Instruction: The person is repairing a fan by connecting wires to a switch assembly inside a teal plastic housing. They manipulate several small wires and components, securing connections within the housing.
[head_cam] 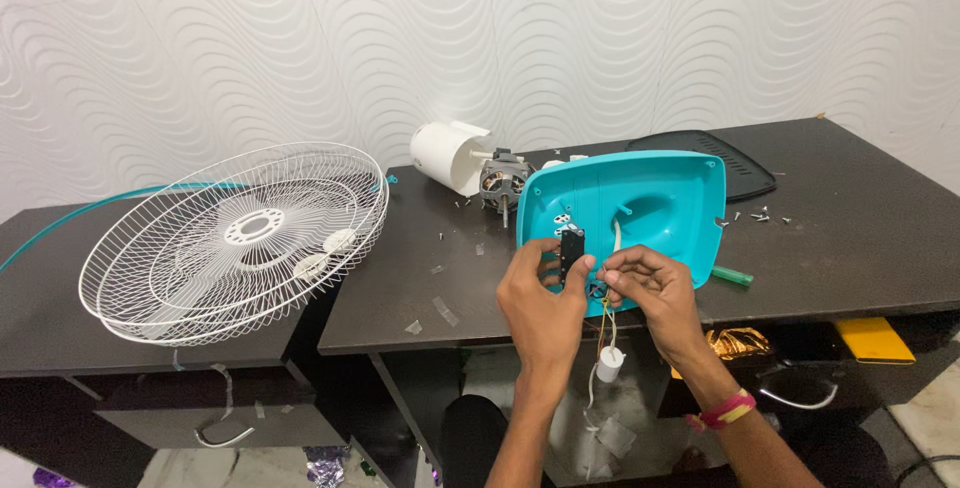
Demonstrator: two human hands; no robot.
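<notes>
Head view: at frame centre, the left hand (540, 293) pinches a black switch (571, 249) against the teal base (650, 203) on the surface (850, 238), while the right hand (650, 283) has its fingers closed on wires (606, 320). Wiring appears under way; steady, fine finger work seems needed.

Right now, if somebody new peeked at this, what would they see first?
Probably the bright turquoise fan base, tipped up on the dark table in the middle. Right in front of it, the left hand pinches a small black switch part, and the right hand holds thin wires with a little white capacitor dangling below. On the left lies a big white wire fan guard, with the motor behind.
</notes>
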